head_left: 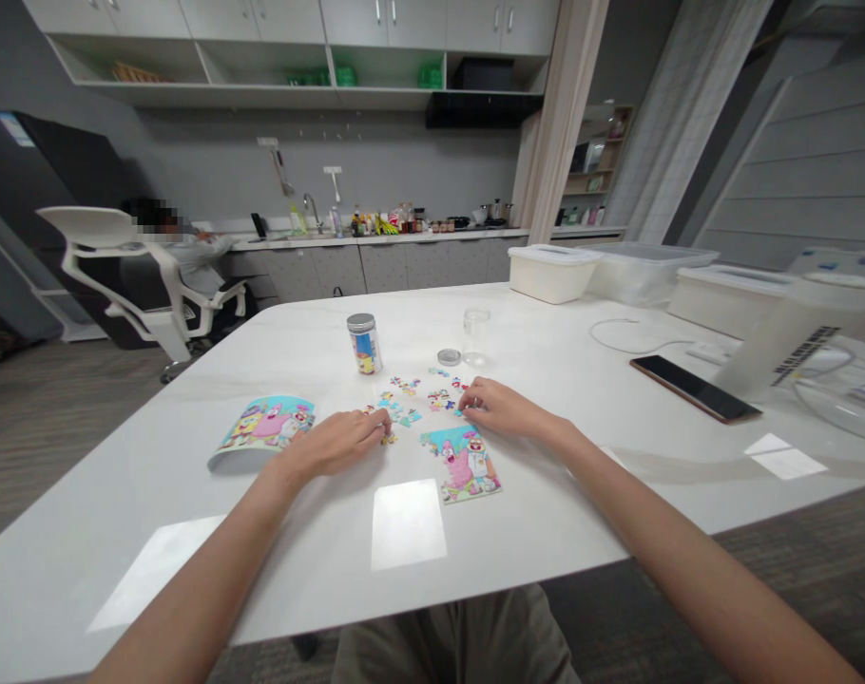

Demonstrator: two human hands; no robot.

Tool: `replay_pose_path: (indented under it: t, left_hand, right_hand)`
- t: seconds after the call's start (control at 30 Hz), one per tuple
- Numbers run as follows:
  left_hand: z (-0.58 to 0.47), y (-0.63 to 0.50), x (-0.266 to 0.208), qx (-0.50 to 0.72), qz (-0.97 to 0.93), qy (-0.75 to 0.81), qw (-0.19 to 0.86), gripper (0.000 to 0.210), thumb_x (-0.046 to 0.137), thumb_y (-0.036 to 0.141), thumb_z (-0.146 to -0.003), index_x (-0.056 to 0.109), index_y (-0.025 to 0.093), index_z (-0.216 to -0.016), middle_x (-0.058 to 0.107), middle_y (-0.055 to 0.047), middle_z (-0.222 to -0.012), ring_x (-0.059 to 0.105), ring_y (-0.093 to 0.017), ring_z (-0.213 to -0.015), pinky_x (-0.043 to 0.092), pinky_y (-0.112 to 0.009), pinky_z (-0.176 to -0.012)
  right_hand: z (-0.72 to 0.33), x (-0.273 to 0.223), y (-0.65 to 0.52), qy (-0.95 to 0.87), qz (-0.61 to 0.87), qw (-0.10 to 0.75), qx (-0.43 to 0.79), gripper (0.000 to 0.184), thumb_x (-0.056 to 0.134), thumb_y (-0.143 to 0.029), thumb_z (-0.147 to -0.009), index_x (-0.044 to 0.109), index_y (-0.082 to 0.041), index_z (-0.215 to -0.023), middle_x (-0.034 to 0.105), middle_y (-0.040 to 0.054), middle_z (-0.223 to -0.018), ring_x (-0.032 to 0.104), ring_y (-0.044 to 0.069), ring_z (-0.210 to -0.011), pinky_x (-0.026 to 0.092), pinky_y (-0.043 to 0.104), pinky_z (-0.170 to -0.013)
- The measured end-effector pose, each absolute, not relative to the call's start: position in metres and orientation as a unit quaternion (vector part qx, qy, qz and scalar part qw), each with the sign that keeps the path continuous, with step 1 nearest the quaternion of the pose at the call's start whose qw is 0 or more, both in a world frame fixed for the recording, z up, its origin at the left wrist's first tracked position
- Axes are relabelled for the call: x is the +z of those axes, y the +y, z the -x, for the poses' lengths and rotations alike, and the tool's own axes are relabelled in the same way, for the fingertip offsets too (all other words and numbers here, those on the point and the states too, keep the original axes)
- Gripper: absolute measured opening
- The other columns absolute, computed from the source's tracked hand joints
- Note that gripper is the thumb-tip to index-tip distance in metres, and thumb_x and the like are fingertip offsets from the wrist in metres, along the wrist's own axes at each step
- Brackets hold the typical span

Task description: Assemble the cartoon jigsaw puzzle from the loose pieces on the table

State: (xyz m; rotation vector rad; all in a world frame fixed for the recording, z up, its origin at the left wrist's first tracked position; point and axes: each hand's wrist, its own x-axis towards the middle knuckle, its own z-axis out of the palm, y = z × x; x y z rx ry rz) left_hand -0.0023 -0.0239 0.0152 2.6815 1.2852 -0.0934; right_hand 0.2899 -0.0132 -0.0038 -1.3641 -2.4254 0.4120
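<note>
A partly joined jigsaw puzzle with pink and white cartoon figures lies on the white table in front of me. Loose puzzle pieces are scattered just beyond it. My left hand rests low at the left of the pieces, fingers curled together; what they hold, if anything, is hidden. At the puzzle's upper right edge, my right hand has its fingertips pinched at a small bluish puzzle piece. Left of my left hand lies a curled picture sheet with the same figures, its edge partly behind my wrist.
A lidded picture jar, an open clear jar and a metal lid stand behind the pieces. To the right are a phone, cables and white bins. A person sits by the far counter.
</note>
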Motion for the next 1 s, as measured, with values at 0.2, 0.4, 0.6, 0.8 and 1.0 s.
replay_pose_path:
  t: [0.2,0.4,0.6,0.8,1.0]
  left_hand:
    - [0.0032,-0.0240,0.0163,-0.028,-0.895,0.431,0.108,0.031,0.021,0.026,-0.095,0.052,0.023,-0.099,0.067,-0.005,-0.102,0.061,-0.021,-0.089,0.042,-0.031,-0.076]
    - [0.0020,-0.0241,0.0167,-0.031,-0.896,0.432,0.100,0.031,0.020,0.029,-0.096,0.050,0.023,-0.096,0.067,-0.006,-0.100,0.061,-0.021,-0.086,0.041,-0.032,-0.074]
    - [-0.0008,-0.0239,0.0161,-0.031,-0.898,0.433,0.076,0.032,0.023,0.036,-0.096,0.052,0.022,-0.095,0.067,-0.006,-0.089,0.062,-0.022,-0.080,0.041,-0.032,-0.069]
    - [-0.0007,-0.0260,0.0155,-0.023,-0.902,0.426,0.070,0.022,0.042,0.038,-0.088,0.053,0.023,-0.100,0.066,-0.002,-0.075,0.062,-0.022,-0.073,0.040,-0.032,-0.065]
    - [0.0018,-0.0254,0.0147,-0.018,-0.906,0.417,0.070,0.020,0.041,0.034,-0.089,0.053,0.023,-0.099,0.066,-0.001,-0.072,0.061,-0.021,-0.070,0.040,-0.031,-0.066]
  right_hand:
    - [-0.2892,-0.0015,-0.0151,-0.849,0.481,0.161,0.148,0.019,0.051,-0.016,-0.087,0.068,-0.020,-0.094,0.059,0.0089,-0.099,0.057,0.022,-0.096,0.044,0.033,-0.085]
    - [-0.2897,-0.0021,-0.0150,-0.847,0.483,0.161,0.152,0.018,0.051,-0.018,-0.088,0.068,-0.020,-0.095,0.058,0.0092,-0.099,0.057,0.022,-0.096,0.044,0.033,-0.085]
    - [-0.2901,-0.0040,-0.0137,-0.847,0.482,0.162,0.153,0.019,0.051,-0.019,-0.088,0.068,-0.020,-0.096,0.058,0.0090,-0.099,0.057,0.021,-0.094,0.044,0.033,-0.084]
    - [-0.2899,-0.0027,-0.0143,-0.849,0.481,0.159,0.149,0.019,0.051,-0.018,-0.087,0.068,-0.019,-0.095,0.058,0.0093,-0.098,0.057,0.021,-0.094,0.044,0.033,-0.084]
    - [-0.2901,-0.0044,-0.0124,-0.848,0.481,0.163,0.150,0.019,0.051,-0.019,-0.087,0.068,-0.020,-0.095,0.058,0.0093,-0.099,0.057,0.022,-0.095,0.044,0.034,-0.085]
